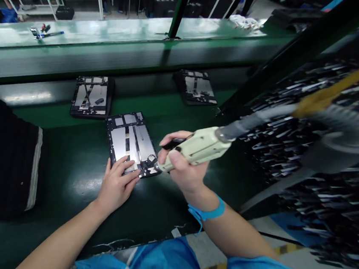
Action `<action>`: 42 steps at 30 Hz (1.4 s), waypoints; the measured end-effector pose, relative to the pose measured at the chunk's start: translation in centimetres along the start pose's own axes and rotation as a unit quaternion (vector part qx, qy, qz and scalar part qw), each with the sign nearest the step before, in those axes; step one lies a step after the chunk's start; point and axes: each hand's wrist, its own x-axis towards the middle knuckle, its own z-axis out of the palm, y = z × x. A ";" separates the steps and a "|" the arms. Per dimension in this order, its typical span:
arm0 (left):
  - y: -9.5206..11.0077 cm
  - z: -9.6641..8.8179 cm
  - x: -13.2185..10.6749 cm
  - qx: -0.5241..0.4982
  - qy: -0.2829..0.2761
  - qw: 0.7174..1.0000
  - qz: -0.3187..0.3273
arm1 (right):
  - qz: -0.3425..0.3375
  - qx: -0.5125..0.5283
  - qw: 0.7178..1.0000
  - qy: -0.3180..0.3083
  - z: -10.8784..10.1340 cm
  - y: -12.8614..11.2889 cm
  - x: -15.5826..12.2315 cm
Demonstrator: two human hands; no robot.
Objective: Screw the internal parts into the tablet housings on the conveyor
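The opened tablet chassis (131, 144) lay flat on the green conveyor belt (74, 171), and all positions below are referred to it. Its long axis ran away from the person, slightly tilted, with the near short edge closest to both hands.

The left hand (119, 184) rested on the chassis's near-left corner, fingers spread flat and pressing on the metal plate; it gripped nothing. The right hand (183, 168) stood just off the near-right corner, fingers wrapped tightly round the body of a pale electric screwdriver (197, 149). The driver's nose pointed leftward and down toward the near-right corner of the chassis, at or just beside the edge; whether the bit touched a screw could not be determined. The driver's hose and cable (261, 119) trailed away to the right of the chassis.

Of the two hands, the left was in contact with the chassis; the right was just beside it, with only the tool reaching over. A blue wrist strap (208, 213) was on the right wrist.

Two further opened units lay beyond the chassis: one (90, 96) to the far left, one (197, 86) to the far right, both well apart from it. A dark mat or tray (5, 157) sat well to its left. In my judgement, the decisive relation was the tool tip's alignment over the near-right corner.
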 end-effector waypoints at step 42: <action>0.0 0.1 -0.3 0.000 -0.016 1.000 -0.013 | -0.052 -0.121 0.980 0.151 -4.5 1.5 2.2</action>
